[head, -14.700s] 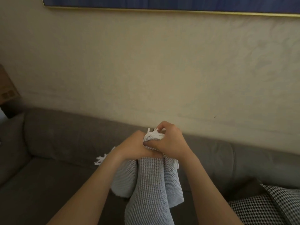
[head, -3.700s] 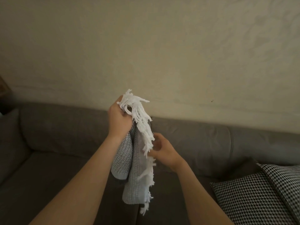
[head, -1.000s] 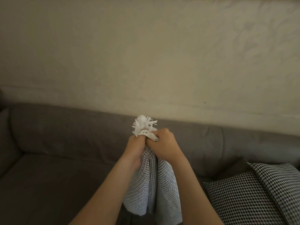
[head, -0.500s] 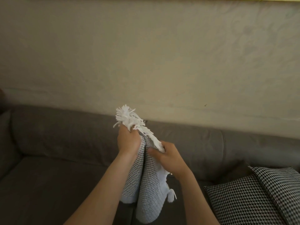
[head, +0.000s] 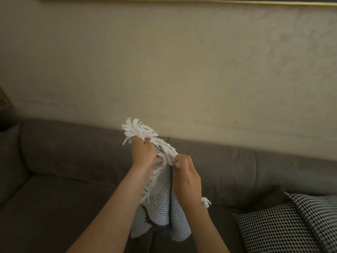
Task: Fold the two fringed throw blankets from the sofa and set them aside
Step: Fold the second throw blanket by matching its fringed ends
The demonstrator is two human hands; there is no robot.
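I hold one grey-and-white woven throw blanket (head: pixel 162 210) in the air above the sofa, hanging in narrow folds. My left hand (head: pixel 145 154) grips its top edge, with a tuft of white fringe (head: pixel 138 130) sticking up above the fist. My right hand (head: pixel 186 176) is a little lower and to the right, pinching the fringed edge where the fringe runs down from the left hand. More fringe hangs loose between my forearms. The blanket's lower end hangs just over the seat. No second blanket is in view.
A grey sofa (head: pixel 63 198) fills the lower part of the view, its backrest against a beige wall (head: pixel 182 70). Two black-and-white houndstooth cushions (head: pixel 284 230) lie at the right end. A gold picture frame edge (head: pixel 182 0) runs along the top.
From clasped together at the fringe, my hands have parted: the left keeps the fringe tuft high, the right has slid down and right along the fringed edge. The blanket hangs shorter than several seconds ago.
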